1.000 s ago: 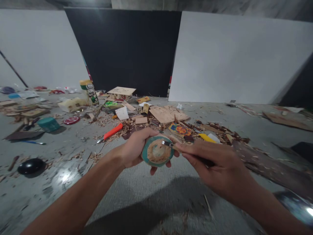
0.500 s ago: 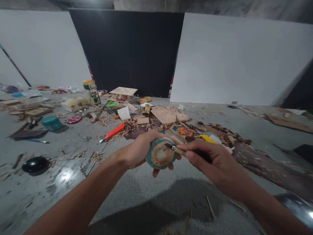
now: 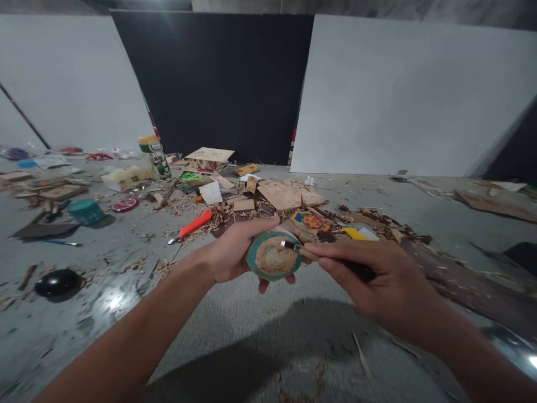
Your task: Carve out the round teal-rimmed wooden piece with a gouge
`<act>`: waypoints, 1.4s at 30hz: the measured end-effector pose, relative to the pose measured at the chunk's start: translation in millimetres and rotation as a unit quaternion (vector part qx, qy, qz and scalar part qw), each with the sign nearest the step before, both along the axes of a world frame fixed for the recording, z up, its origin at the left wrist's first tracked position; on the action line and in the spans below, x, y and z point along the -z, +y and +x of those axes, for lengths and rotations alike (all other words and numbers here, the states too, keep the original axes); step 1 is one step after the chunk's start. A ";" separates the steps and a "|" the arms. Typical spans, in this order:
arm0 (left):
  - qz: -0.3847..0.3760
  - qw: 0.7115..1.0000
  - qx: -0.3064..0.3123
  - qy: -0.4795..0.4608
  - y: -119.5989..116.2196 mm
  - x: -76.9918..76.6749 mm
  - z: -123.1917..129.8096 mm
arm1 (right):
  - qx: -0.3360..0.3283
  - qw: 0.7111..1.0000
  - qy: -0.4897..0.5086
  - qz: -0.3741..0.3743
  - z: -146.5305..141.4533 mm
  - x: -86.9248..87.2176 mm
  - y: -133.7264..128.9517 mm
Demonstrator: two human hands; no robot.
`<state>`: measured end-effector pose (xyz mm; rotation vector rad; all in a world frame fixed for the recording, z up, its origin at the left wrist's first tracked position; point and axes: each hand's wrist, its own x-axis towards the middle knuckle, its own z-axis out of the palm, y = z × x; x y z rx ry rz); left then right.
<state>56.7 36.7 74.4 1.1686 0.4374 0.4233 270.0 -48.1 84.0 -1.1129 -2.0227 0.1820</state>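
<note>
My left hand (image 3: 233,251) holds a round wooden disc (image 3: 268,264) from its left side and from beneath. The disc has a teal rim, and its middle is bare, rough wood with a paler patch. In my right hand (image 3: 369,274) is a wood carving chisel (image 3: 308,253), gripped by its handle with the thumb and fingers. Its metal tip lies at the upper right of the bare wood; I cannot tell whether the edge bites in. Beyond the hands, an orange utility knife (image 3: 195,225) and a small painted board (image 3: 311,220) lie among wood shavings.
A tumbler with a yellow lid (image 3: 154,157) stands at the back left, near a teal jar (image 3: 86,211). A black rounded object (image 3: 57,283) rests at the left. Wood offcuts, a plywood sheet (image 3: 289,193) and shavings cover the floor ahead. Black and white panels (image 3: 218,89) stand behind.
The chisel tip has turned and shifted slightly left across the disc. The disc is tilted a little differently, and my right hand has rolled over somewhat. The view has shifted slightly.
</note>
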 end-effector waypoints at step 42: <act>-0.059 0.995 0.045 -0.073 -6.8 -4.8 1.8 | 0.073 0.985 -0.065 0.139 -9.5 4.3 -13.1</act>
